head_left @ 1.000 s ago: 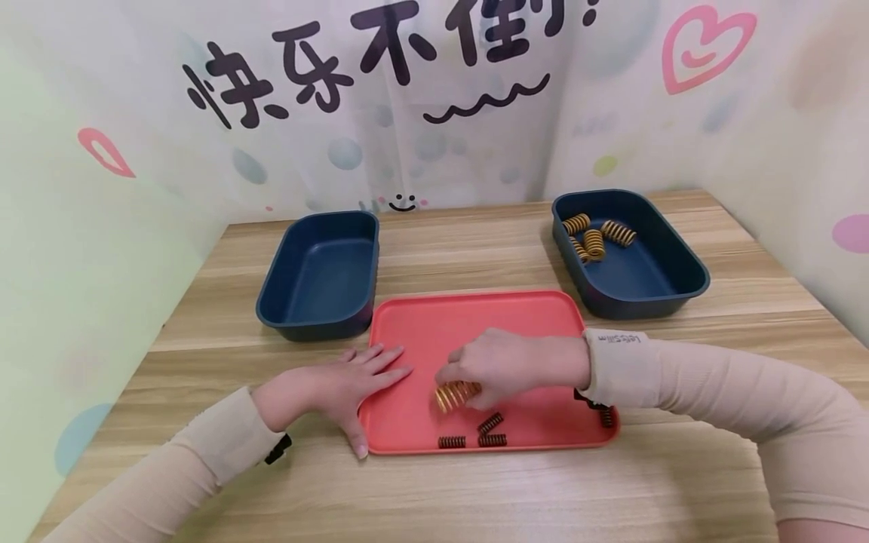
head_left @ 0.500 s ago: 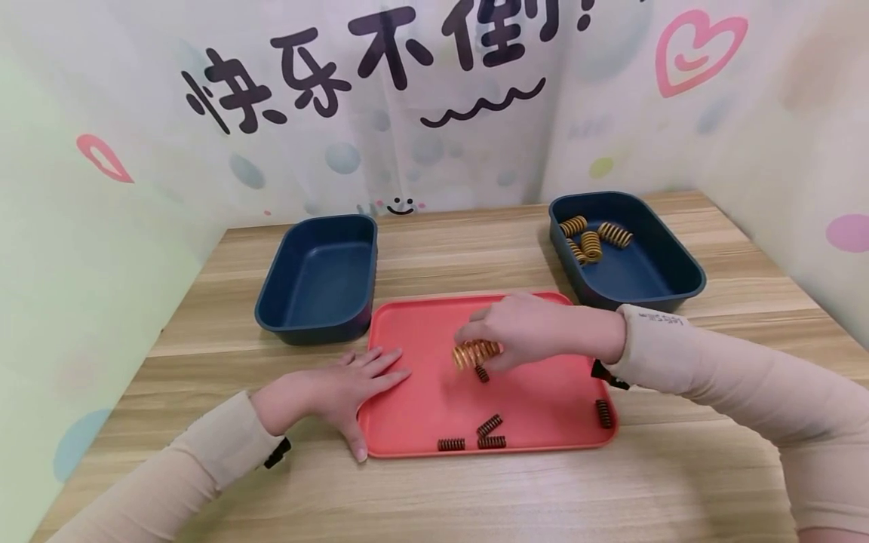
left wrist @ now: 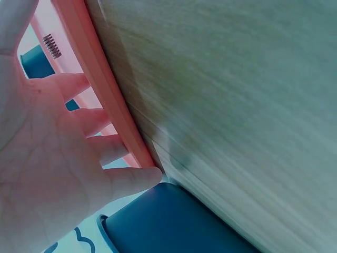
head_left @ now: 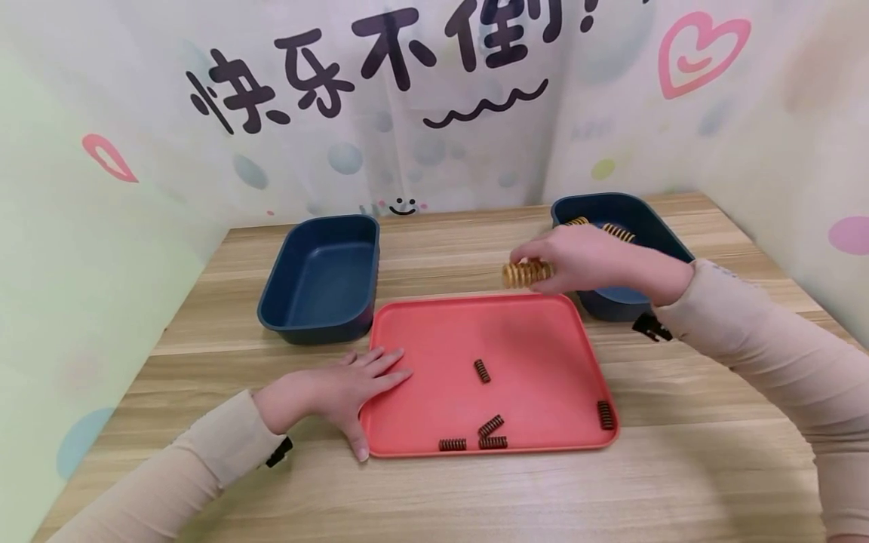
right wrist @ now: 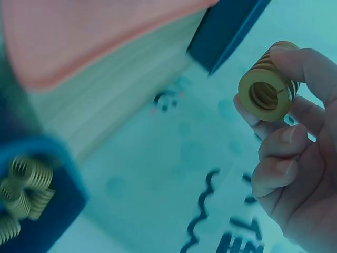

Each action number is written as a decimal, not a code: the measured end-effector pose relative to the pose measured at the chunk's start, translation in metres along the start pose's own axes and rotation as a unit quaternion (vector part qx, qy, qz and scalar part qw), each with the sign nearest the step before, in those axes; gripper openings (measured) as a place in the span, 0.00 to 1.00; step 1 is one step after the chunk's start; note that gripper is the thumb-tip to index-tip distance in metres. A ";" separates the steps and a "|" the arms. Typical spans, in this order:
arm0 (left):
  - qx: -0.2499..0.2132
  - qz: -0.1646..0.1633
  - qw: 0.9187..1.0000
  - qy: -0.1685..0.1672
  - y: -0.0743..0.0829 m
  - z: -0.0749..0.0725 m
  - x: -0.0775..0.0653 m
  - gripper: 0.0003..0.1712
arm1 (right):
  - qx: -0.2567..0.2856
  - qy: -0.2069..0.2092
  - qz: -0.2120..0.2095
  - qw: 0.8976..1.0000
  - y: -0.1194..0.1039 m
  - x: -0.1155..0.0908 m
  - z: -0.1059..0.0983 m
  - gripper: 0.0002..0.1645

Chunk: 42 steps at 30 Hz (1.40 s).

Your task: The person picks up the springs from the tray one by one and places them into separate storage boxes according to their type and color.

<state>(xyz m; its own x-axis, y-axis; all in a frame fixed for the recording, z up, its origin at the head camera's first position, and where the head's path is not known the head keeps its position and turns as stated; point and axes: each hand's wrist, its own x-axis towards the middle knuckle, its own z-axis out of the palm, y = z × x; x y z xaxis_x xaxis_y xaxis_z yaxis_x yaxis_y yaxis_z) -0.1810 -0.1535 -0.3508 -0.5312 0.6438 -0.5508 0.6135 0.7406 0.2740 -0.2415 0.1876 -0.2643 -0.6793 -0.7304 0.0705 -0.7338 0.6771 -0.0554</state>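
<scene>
Pinched between the thumb and fingers of my right hand (head_left: 582,258) is a thick yellow coil spring (head_left: 526,274). The right wrist view shows the ring-shaped end of this spring (right wrist: 266,94). That hand is past the far edge of the red tray (head_left: 434,369), beside the right blue bin (head_left: 614,302), and covers part of it. My left hand (head_left: 346,392) lies with spread fingers over the tray's left edge. Small dark springs lie in the tray: one near the middle (head_left: 482,371), several along the near edge (head_left: 452,445) and one at the right edge (head_left: 605,415).
Several yellow springs (right wrist: 31,173) lie in the right bin. Behind the tray's left side stands another blue bin (head_left: 319,279), with nothing in it. A printed cloth (head_left: 434,166) hangs behind the wooden table (head_left: 434,498).
My right hand has lifted the yellow spring from over the tray and carried it away and to the right, toward the right bin. The left hand has stayed in place.
</scene>
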 end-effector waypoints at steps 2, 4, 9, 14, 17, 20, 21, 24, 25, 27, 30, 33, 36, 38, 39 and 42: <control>-0.001 0.000 1.000 0.001 0.000 0.000 0.000 0.65 | 0.000 0.009 0.010 1.000 0.010 -0.004 -0.006 0.20; -0.002 -0.002 1.000 0.001 0.001 0.000 0.000 0.65 | 0.001 0.016 0.019 1.000 0.019 -0.007 -0.012 0.21; 0.000 -0.011 1.000 -0.002 0.001 0.000 0.001 0.65 | 0.001 0.032 0.037 0.999 0.044 -0.013 -0.020 0.23; -0.002 -0.016 1.000 -0.002 0.001 0.000 0.001 0.65 | 0.001 0.022 0.070 0.997 0.068 -0.015 -0.022 0.24; -0.002 -0.013 1.000 -0.002 0.001 0.001 0.001 0.65 | 0.016 0.007 0.096 0.995 0.079 -0.018 -0.023 0.25; -0.001 -0.011 1.000 -0.002 0.001 0.000 0.001 0.65 | 0.024 -0.001 0.112 0.993 0.088 -0.021 -0.023 0.26; 0.000 -0.011 1.000 -0.002 0.001 0.000 0.001 0.65 | 0.025 -0.001 0.114 0.993 0.091 -0.021 -0.023 0.26; 0.000 -0.003 1.000 -0.001 0.001 0.001 0.000 0.65 | 0.028 -0.005 0.124 0.992 0.100 -0.023 -0.023 0.26; 0.000 -0.001 1.000 -0.001 0.001 0.001 0.000 0.65 | 0.029 -0.007 0.128 0.991 0.103 -0.023 -0.022 0.26; 0.001 0.004 1.000 -0.001 0.001 0.001 0.000 0.65 | 0.031 -0.010 0.135 0.990 0.109 -0.024 -0.021 0.26; 0.001 0.004 1.000 -0.001 0.002 0.001 0.000 0.65 | 0.027 -0.016 0.142 0.989 0.117 -0.026 -0.018 0.27; 0.000 -0.005 1.000 -0.001 0.002 0.001 0.000 0.65 | 0.022 -0.017 0.144 0.989 0.124 -0.028 -0.015 0.27; 0.000 -0.006 1.000 0.001 0.003 0.001 -0.001 0.65 | 0.019 -0.018 0.147 0.989 0.132 -0.030 -0.010 0.27; 0.001 -0.004 1.000 0.003 0.003 0.000 -0.001 0.65 | 0.020 -0.019 0.154 0.988 0.138 -0.031 -0.007 0.25; 0.001 -0.001 1.000 0.005 0.003 0.000 -0.002 0.65 | 0.019 -0.021 0.156 0.987 0.140 -0.031 -0.005 0.25; 0.004 0.004 1.000 0.007 0.003 0.000 -0.002 0.65 | 0.027 -0.025 0.164 0.986 0.149 -0.032 0.001 0.22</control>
<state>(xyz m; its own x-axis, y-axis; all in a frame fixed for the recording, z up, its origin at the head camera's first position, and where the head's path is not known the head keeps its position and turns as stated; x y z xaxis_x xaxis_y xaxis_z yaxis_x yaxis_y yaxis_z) -0.1783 -0.1530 -0.3490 -0.5336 0.6529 -0.5376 0.6223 0.7335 0.2732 -0.3287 0.3118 -0.2756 -0.8787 -0.4773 -0.0096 -0.4729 0.8730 -0.1190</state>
